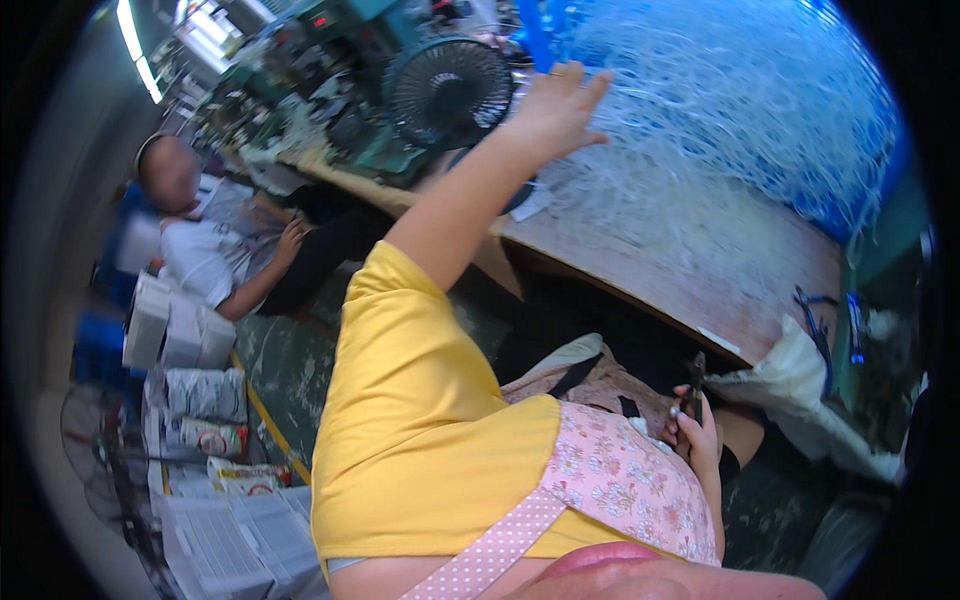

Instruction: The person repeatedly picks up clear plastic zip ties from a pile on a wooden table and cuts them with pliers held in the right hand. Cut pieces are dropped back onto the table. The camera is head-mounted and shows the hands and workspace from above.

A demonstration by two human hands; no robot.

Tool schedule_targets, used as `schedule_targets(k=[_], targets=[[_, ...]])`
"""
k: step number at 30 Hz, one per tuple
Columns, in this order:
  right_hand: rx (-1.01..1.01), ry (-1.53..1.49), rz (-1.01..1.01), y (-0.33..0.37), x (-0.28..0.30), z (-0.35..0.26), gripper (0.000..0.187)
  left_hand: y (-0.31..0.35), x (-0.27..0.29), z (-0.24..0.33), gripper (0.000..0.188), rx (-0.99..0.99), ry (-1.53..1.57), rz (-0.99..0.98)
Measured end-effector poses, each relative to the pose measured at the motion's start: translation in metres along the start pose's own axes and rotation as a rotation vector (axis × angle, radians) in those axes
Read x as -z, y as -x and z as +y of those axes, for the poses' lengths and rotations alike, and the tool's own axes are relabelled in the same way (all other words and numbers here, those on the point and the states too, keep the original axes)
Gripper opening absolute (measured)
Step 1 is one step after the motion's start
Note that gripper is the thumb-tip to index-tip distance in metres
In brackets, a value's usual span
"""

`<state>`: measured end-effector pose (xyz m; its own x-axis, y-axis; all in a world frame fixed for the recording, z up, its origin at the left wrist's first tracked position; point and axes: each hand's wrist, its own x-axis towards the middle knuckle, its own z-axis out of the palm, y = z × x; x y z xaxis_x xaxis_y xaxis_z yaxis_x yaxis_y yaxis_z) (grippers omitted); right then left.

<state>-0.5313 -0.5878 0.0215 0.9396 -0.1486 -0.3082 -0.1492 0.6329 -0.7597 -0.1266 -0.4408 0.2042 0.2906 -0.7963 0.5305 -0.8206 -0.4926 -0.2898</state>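
Observation:
My left arm stretches far forward over the workbench (690,270). At its end my left hand (558,112) is open, fingers spread, beside the near left edge of a big tangled heap of clear plastic strips (690,120). Nothing shows in that hand. Low at the right, in front of my lap, my right hand (697,432) is closed round a dark narrow hand tool (697,385), which points upward. It looks like nippers, but its jaws are too small to make out. A pink flowered apron (625,465) covers my front.
A dark round fan (450,92) stands left of my left hand, before green machinery (350,130). Blue sheeting (895,170) backs the heap. Pliers (815,315) and a white sack (800,385) lie at the right. At the left sits another person (215,250), near stacked white boxes (165,325).

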Motion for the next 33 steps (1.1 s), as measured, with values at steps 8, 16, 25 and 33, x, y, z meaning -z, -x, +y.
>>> schedule_targets(k=[8, 16, 25, 33], targets=[[0.021, 0.064, -0.048, -0.011, 0.000, 0.002, 0.044, 0.017, 0.009, -0.006, 0.092, 0.045, 0.027, -0.050], [0.007, 0.041, -0.064, -0.010, 0.001, 0.004, 0.043, 0.014, -0.009, -0.012, 0.083, 0.305, -0.151, 0.235], [0.028, 0.037, -0.047, -0.010, 0.006, 0.004, 0.045, 0.023, -0.022, -0.015, 0.053, 0.229, -0.003, 0.318], [0.039, 0.034, -0.043, -0.010, 0.011, 0.007, 0.046, 0.031, -0.026, -0.030, 0.022, 0.129, 0.054, 0.419]])
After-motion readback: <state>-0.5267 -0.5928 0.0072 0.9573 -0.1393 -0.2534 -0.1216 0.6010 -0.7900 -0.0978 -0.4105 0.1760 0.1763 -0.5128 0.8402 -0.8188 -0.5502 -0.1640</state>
